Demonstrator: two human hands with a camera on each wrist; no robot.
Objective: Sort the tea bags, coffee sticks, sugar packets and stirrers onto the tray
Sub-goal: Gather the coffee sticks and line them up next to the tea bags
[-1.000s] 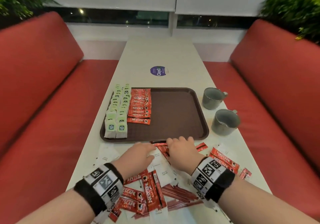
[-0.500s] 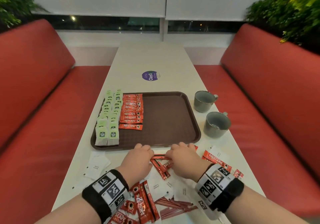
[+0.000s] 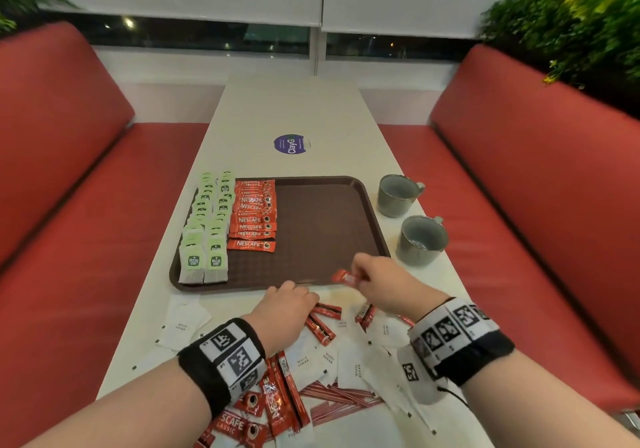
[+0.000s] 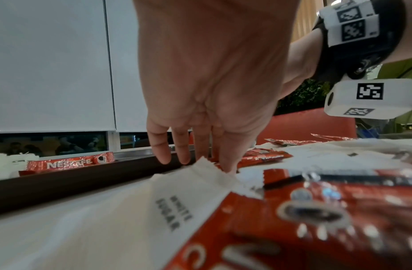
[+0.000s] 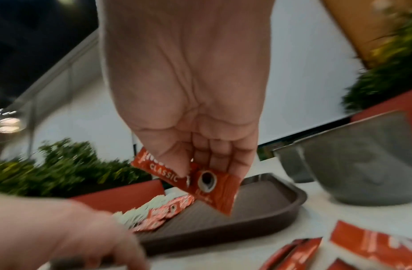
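Over the near rim of the dark brown plastic tray [image 3: 325, 229], the right hand [image 3: 388, 283] pinches one red Nescafé coffee stick [image 5: 200, 180] between thumb and fingertips, holding it tilted in the air. Just before that rim, the left hand [image 3: 284, 312] rests palm-down with fingers nearly straight, their tips on the loose pile of white sugar packets [image 3: 311, 361], red coffee sticks and thin red-striped stirrers [image 3: 332, 401] lying on the white table [image 3: 291, 108]. At the tray's left side stand two rows of green-tagged tea bags [image 3: 207, 229], with a column of red coffee sticks [image 3: 254, 219] just beside them. Right of the tray stand two grey ceramic cups [image 3: 420, 238].
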